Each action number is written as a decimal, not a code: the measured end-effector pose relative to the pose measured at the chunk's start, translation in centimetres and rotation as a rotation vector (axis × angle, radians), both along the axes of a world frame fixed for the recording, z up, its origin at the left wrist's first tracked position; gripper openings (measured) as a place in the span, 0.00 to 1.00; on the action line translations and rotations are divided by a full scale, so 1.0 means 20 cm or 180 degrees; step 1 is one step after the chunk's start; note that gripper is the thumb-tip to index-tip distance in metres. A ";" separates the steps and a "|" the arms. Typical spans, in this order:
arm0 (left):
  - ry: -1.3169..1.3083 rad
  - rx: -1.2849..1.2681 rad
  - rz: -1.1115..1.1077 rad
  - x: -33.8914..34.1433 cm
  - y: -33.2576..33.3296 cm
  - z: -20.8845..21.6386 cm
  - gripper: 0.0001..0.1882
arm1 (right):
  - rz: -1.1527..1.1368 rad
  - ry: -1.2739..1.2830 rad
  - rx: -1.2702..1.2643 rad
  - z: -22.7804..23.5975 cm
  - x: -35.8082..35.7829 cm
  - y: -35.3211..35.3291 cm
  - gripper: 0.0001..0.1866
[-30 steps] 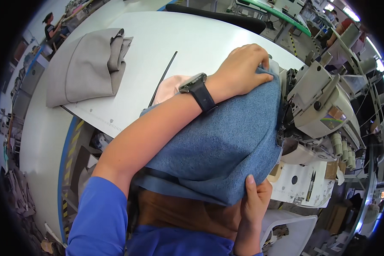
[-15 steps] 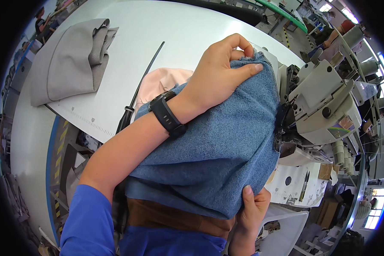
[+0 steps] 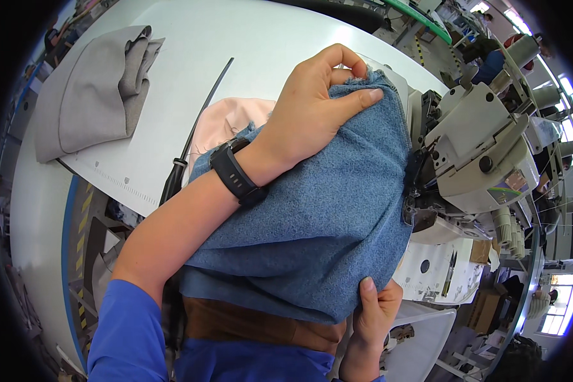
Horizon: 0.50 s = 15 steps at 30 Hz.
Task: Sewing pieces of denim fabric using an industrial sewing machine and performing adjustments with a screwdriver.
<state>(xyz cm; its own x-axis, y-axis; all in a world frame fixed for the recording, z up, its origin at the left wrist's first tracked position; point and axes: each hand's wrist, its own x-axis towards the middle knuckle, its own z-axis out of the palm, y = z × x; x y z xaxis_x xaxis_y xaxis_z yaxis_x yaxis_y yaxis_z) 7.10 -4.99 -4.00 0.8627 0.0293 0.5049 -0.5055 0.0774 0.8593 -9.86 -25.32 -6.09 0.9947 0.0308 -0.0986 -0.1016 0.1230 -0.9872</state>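
A large piece of blue denim fabric (image 3: pixel 305 204) spreads from the white table down over my lap, its right edge running at the sewing machine (image 3: pixel 484 140). My left hand (image 3: pixel 315 105) pinches the frayed far corner between thumb and fingers. Lower down, my right hand (image 3: pixel 377 312) grips the near right edge, thumb on top and the other fingers mostly hidden beneath. The cloth's right edge meets the machine's dark presser area (image 3: pixel 417 172), where the needle cannot be made out. Pale pink fabric (image 3: pixel 226 121) shows beneath the denim, beside my left wrist.
On the white table (image 3: pixel 191 38), folded grey fabric (image 3: pixel 95 95) lies at the far left. A long thin tool with a black handle (image 3: pixel 173 181) rests left of the denim. Dark tweezers (image 3: pixel 450 274) lie below the machine. A whitish bin (image 3: pixel 420 337) stands at lower right.
The whole view has shifted slightly, so table and machine appear a little further left. Both hands keep their hold on the denim, which looks nearly unchanged against the machine.
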 end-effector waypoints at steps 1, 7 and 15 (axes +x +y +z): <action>-0.0002 -0.0028 -0.0013 0.00 0.00 0.00 0.10 | -0.0004 -0.0001 -0.0007 0.00 0.00 0.00 0.08; 0.0014 -0.0039 -0.0026 0.01 0.00 -0.01 0.10 | 0.0042 -0.0002 0.0022 0.00 0.00 0.01 0.08; 0.0003 -0.0078 -0.0047 0.01 0.00 -0.01 0.10 | -0.0015 -0.0149 -0.0437 0.02 0.02 -0.02 0.11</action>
<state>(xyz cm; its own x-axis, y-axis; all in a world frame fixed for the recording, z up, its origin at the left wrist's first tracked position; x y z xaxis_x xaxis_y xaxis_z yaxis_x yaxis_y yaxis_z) 7.21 -4.98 -4.29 0.8636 0.0288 0.5033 -0.5033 0.1059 0.8576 -9.41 -25.67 -5.76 0.9984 0.0154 -0.0549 -0.0547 -0.0132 -0.9984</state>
